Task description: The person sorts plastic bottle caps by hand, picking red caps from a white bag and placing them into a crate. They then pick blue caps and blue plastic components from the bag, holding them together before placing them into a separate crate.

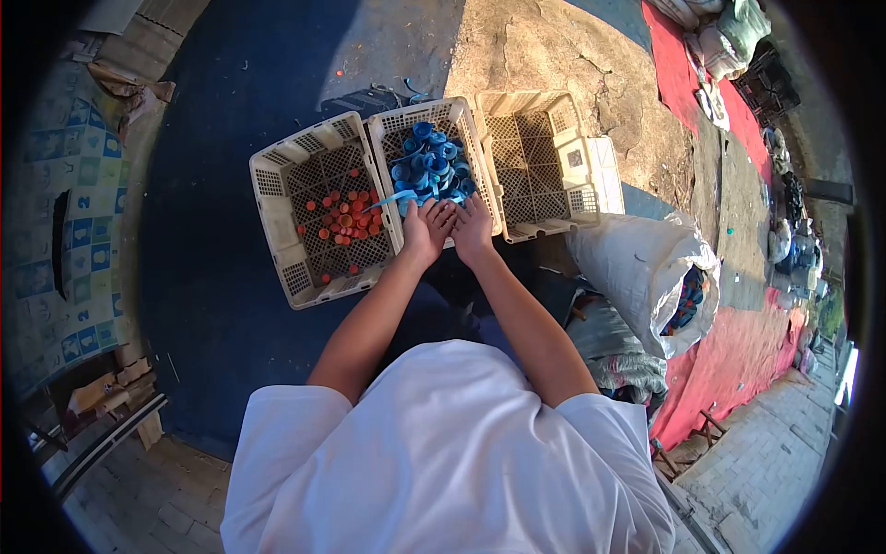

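Head view: both arms reach fwd from a white shirt (443,462) to 3 pale plastic crates set side by side on a blue mat (212,277).

Left hand (426,229) and right hand (473,229) lie close together, nearly touching, at the near rim of the middle crate (380,129). Fingers point into a heap of blue caps (434,162) that fills most of that crate. Left hand's fingertips sit on the heap, just beside a loose blue strip (395,199). Right hand's fingertips rest at the heap's near edge.

Grip: fingers on both look stretched rather than curled, but can't tell whether either pinches a piece.

Left crate (277,231) holds red caps (346,217) spread over its grid floor. Right crate (581,148) stands against the middle one. Further right, a white sack (637,268) lies open w/ blue pieces showing in its mouth.
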`<state>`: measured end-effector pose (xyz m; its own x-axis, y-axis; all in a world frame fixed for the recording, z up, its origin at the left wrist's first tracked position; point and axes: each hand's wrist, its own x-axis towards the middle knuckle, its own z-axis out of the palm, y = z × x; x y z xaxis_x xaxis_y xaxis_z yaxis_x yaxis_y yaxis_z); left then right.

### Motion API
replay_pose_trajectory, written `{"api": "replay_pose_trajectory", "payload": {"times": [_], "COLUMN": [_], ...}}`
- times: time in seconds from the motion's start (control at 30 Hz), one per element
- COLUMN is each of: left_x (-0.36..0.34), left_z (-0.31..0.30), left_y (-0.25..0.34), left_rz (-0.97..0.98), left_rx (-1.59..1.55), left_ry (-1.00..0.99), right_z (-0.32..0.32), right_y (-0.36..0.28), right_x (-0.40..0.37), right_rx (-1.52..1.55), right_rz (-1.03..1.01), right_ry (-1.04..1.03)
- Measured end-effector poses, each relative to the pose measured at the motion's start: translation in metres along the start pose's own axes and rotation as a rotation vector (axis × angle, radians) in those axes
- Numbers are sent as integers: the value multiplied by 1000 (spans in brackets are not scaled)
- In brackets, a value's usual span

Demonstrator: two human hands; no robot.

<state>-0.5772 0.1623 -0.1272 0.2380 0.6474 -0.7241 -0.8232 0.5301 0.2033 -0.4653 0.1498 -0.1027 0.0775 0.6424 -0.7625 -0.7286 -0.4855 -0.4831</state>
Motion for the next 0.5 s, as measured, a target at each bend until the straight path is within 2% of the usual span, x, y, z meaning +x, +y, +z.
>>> {"api": "replay_pose_trajectory", "payload": {"times": [0.13,0.37,0.5], "left_x": [-2,-14,-15], "left_z": [-2,-11,-17], "left_y": [-6,-15,-22], "left_rz": [-25,-139,-214], "left_rx": [75,140,271], "left_ry": [-7,36,45], "right_z": [-13,-38,-89], "right_y": [-3,-8,-17], "right_x": [-2,-19,-30], "right_rx": [10,-158,-139], "right_rz": [-7,57,80], "right_ry": [-24,-16,-59]}}
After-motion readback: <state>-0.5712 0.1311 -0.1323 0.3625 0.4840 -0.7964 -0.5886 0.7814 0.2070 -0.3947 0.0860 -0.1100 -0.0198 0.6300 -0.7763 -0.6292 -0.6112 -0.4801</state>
